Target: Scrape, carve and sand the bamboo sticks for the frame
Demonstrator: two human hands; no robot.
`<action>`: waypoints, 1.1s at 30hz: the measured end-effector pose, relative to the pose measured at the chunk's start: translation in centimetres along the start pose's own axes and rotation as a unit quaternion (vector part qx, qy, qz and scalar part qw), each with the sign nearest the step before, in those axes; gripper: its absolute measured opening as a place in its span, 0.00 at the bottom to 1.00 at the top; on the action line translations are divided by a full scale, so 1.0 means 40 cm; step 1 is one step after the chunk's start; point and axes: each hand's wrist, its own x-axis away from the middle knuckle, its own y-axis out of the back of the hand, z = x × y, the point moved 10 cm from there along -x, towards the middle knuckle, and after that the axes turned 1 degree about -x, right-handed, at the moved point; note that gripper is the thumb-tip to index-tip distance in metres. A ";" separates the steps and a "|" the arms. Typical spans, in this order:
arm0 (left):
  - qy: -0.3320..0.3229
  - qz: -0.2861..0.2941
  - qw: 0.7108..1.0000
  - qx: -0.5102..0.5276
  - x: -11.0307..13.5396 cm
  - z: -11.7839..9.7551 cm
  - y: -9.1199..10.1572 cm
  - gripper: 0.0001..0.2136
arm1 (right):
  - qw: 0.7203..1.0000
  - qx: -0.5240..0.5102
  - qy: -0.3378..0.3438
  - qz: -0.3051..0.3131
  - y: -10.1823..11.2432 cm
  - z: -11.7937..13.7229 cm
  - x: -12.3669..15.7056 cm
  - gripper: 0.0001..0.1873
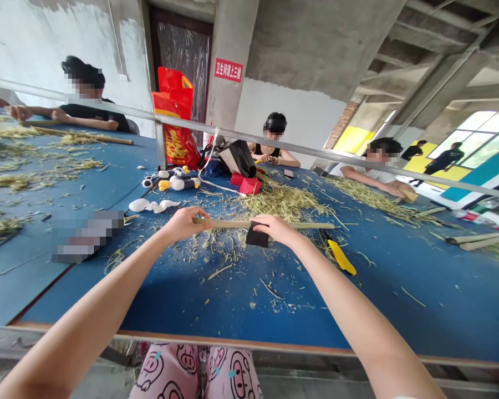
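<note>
A pale, peeled wooden stick [311,225] lies crosswise just above the blue table [178,302]. The fingers of my left hand [187,223] are closed round its left end. Near the stick's middle, my right hand [276,228] pinches a dark square sheet that looks like sandpaper [256,238], folded over the stick. Shavings and pale dust are scattered below both hands. To the right, a tool with a yellow handle [341,258] rests on the table, its dark end partly under the stick's right end.
Beyond my hands lies a heap of shavings [289,202]. White goose-like toys [178,180], a red bag [177,127] and a black-and-white bag [237,158] stand behind. A metal rail [303,145] crosses above the table. A blurred-out object [89,235] lies left. Several people sit opposite.
</note>
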 end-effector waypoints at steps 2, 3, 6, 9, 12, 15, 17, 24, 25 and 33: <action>0.010 -0.008 1.000 0.020 0.000 0.005 0.007 0.27 | 1.000 -0.019 0.016 0.017 -0.016 0.025 -0.029 0.16; 0.013 -0.012 0.999 0.028 0.001 0.007 0.012 0.27 | 0.999 -0.027 0.029 0.024 -0.025 0.041 -0.044 0.16; 0.019 -0.025 0.999 0.041 0.005 0.006 0.023 0.29 | 0.997 -0.043 0.063 0.026 -0.053 0.091 -0.087 0.15; 0.012 -0.020 0.999 0.042 0.006 -0.004 0.017 0.30 | 0.995 -0.050 0.086 0.016 -0.081 0.143 -0.124 0.13; 0.007 -0.026 0.999 0.042 0.007 -0.015 0.011 0.28 | 0.992 -0.040 0.115 0.023 -0.111 0.205 -0.150 0.13; -0.003 -0.055 0.997 0.049 0.007 -0.025 0.019 0.25 | 0.991 -0.019 0.131 0.025 -0.123 0.251 -0.166 0.13; -0.012 -0.061 0.997 0.052 0.006 -0.029 0.019 0.24 | 0.991 -0.009 0.131 0.022 -0.123 0.267 -0.171 0.13; -0.025 -0.129 0.991 0.013 0.003 -0.027 0.042 0.20 | 0.994 -0.046 0.101 0.020 -0.124 0.266 -0.181 0.19; -0.024 -0.123 0.992 0.023 0.003 -0.027 0.039 0.19 | 0.994 -0.055 0.089 0.014 -0.121 0.259 -0.183 0.21; -0.011 -0.118 0.993 0.020 0.006 -0.032 0.044 0.13 | 0.990 -0.117 0.063 0.037 -0.106 0.237 -0.186 0.17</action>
